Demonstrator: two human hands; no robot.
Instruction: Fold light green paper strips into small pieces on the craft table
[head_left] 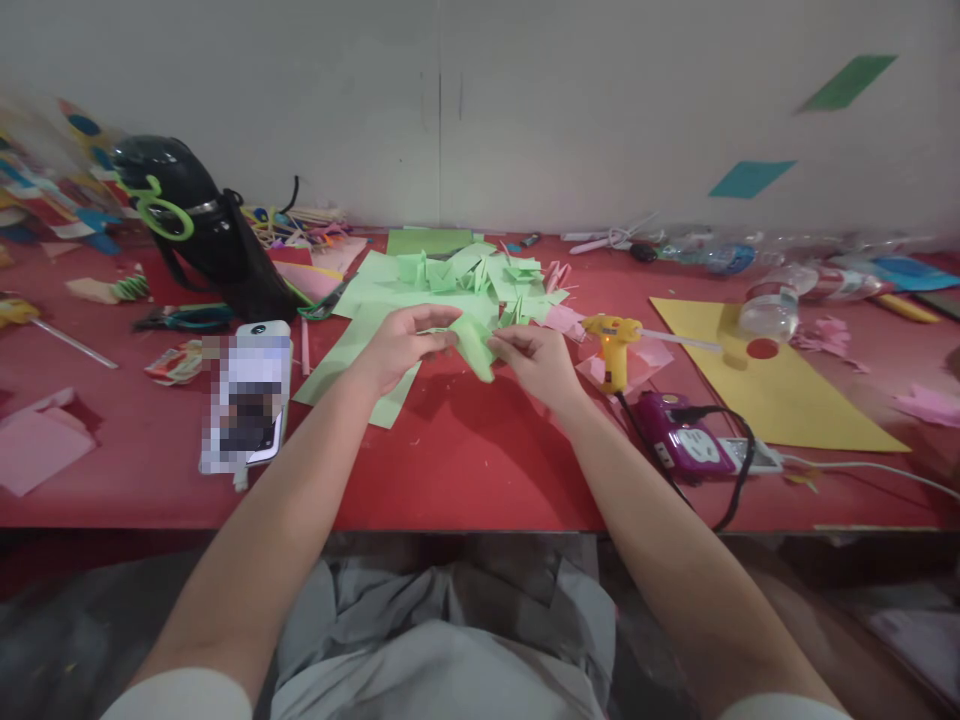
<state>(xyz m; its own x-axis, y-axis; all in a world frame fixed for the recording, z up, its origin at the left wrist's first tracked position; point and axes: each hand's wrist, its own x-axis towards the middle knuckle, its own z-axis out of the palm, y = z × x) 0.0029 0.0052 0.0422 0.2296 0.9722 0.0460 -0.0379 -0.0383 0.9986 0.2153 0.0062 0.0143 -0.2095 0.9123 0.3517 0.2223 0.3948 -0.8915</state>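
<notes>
Between both hands, above the red table, is a small folded piece of light green paper (474, 348). My left hand (401, 345) pinches its left edge with thumb and fingers. On the right side, my right hand (536, 360) grips the paper between thumb and fingertips. Just beyond the hands lie flat green paper sheets (367, 340), with several folded green paper pieces (450, 275) on top. Beside my right hand, a yellow glue gun (615, 350) rests on pink paper.
On the left stand a black bottle (202, 220) and a phone (251, 400). To the right are a purple power socket (686, 435) with cables, a yellow sheet (810, 400) and clear plastic bottles (772, 305). The table's (465, 480) front edge runs before my lap.
</notes>
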